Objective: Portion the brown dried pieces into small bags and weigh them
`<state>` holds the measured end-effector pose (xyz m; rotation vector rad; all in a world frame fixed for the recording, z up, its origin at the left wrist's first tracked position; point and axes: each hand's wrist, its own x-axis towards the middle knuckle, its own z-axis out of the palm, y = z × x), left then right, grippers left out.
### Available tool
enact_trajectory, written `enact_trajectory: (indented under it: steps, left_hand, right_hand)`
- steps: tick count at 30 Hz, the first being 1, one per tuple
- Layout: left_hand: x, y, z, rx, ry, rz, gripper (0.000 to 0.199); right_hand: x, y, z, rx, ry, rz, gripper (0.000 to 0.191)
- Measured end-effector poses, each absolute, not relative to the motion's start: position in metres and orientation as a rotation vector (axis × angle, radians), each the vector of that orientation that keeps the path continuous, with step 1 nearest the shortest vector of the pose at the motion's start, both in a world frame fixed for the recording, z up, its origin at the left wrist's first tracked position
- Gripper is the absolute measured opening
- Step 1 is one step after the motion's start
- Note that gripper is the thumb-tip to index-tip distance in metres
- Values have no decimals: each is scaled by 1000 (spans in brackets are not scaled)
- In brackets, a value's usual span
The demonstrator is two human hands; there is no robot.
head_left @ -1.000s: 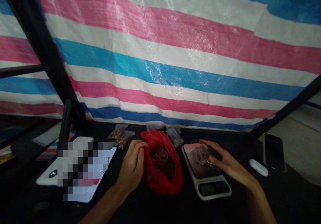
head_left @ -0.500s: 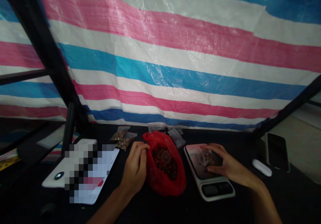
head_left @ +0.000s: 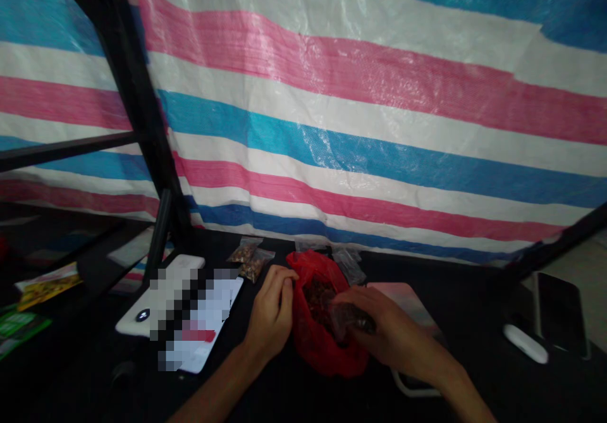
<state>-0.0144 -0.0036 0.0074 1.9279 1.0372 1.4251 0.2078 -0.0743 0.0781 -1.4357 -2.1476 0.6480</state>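
Behind the red bag (head_left: pixel 327 358), broad striped sheeting (head_left: pixel 332 94); beneath the red bag, a black tabletop (head_left: pixel 294 401). Just right of the red bag, partly hidden by the forearm, a pink-topped scale (head_left: pixel 391 293). Well left of the red bag, a lit phone (head_left: pixel 208 322); far right, a dark phone (head_left: pixel 562 312). At the red bag's left rim, the left hand (head_left: pixel 271 312), fingers curled against the red film; pinching or merely resting, impossible to tell. Over the red bag's right side, the right hand (head_left: pixel 391 331), closed around a small clear container (head_left: pixel 353 318) with dark bits inside, perhaps a pouch, too blurred to be sure. Behind and left of the red bag, filled pouches (head_left: pixel 251 262). Inside the red bag, loose brown pieces (head_left: pixel 317 290).

By judgement, thin, limp and slick red film, likely to slump when tugged; best taken by the gathered rim. Loose pieces probably light and prone to spilling. Clear container probably light and slippery, best held by its sides without hard squeezing.

Soft, wavy edge around the red bag's mouth, easy to catch with knuckles. Tightest room toward the scale; more for moving on the red bag's near side.
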Motion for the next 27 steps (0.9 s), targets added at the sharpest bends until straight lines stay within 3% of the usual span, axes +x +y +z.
enact_trajectory:
  steps: [5, 12, 20, 23, 27]
  left_hand:
    - [-17, -2, 9, 1917, 1023, 1438, 28]
    - [-16, -4, 8, 1913, 1000, 1394, 27]
    - [-17, -5, 12, 1922, 1013, 1405, 28]
    - [-16, -4, 10, 1931, 1018, 1405, 27]
    - [-14, -4, 8, 1954, 1010, 1398, 26]
  right_hand:
    - [204, -67, 64, -1511, -2171, 504, 60]
    - [220, -69, 53, -1507, -2016, 543, 42]
    - [282, -74, 76, -1631, -1812, 690, 29]
    - [304, -79, 77, -1689, -1826, 675, 36]
    - [320, -86, 75, -1705, -1883, 648, 63]
